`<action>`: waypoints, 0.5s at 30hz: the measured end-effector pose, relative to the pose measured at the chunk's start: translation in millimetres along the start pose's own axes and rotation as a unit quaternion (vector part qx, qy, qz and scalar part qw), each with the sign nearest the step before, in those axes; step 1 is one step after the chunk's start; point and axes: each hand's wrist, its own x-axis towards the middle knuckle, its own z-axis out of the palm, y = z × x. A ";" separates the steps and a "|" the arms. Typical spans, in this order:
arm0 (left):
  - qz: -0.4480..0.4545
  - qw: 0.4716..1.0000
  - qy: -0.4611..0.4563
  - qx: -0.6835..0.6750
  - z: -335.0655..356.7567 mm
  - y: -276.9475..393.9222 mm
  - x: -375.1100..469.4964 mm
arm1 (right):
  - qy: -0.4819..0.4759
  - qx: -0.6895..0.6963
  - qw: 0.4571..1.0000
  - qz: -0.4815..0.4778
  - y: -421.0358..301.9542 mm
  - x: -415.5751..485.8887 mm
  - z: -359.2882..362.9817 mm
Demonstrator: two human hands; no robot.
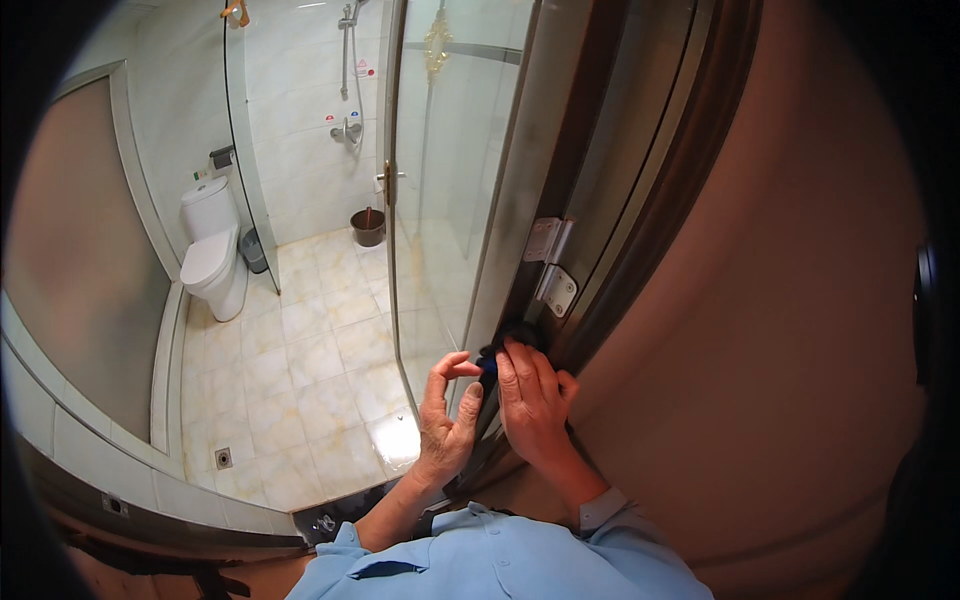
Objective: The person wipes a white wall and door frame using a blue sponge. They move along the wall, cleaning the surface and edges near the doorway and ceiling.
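A dark cloth [517,334], black with a bluish patch, is bunched at the hinge side of the glass-panelled door [450,225]. My right hand [531,401] has its fingers bent over the cloth, just below a metal hinge [556,291]; the palm side is hidden. To its left is my left hand [448,420], its thumb and fingers apart. The left fingertips reach the cloth's edge, and whether they touch it is hard to tell. Brown door frame [637,262] rises beside both hands.
Beyond the door are a white toilet [210,259], a grey bin [253,251], a glass partition [251,165], a brown bucket [368,229] and a shower mixer [346,133]. The tiled floor [300,367] has a drain [223,458]. A dark threshold [341,517] lies below, and a wall [750,360] stands right.
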 end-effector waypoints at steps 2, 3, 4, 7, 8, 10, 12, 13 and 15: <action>0.023 0.997 0.032 0.066 -10.2 0.1 2.4 | -0.030 -0.012 0.999 -0.014 -0.2 -6.9 6.5; 0.000 0.998 0.043 0.051 -15.2 -0.7 3.0 | -0.020 -0.019 0.999 -0.047 0.0 -12.4 9.0; -0.016 0.998 0.045 0.046 -20.1 -1.7 4.1 | -0.034 -0.028 0.996 -0.074 0.1 -17.9 11.1; -0.027 0.997 0.048 0.059 -27.0 -4.7 6.0 | -0.051 -0.036 0.988 -0.139 4.4 -24.6 9.8; -0.030 0.997 0.040 0.061 -27.4 -4.8 6.9 | -0.053 -0.020 0.987 -0.149 8.5 -20.5 6.4; -0.025 0.997 0.030 0.069 -25.7 -4.5 8.6 | 0.032 -0.013 0.986 -0.164 17.7 -3.1 -2.5; -0.010 0.996 0.028 0.082 -22.0 -4.3 11.0 | 0.063 -0.045 0.988 -0.134 31.6 25.5 -14.8; -0.001 0.997 0.022 0.078 -20.3 -4.6 12.2 | 0.082 -0.053 0.988 -0.117 37.6 39.7 -19.8; 0.019 0.996 0.019 0.081 -18.1 -5.6 13.7 | 0.132 -0.083 0.983 -0.099 47.9 68.0 -21.8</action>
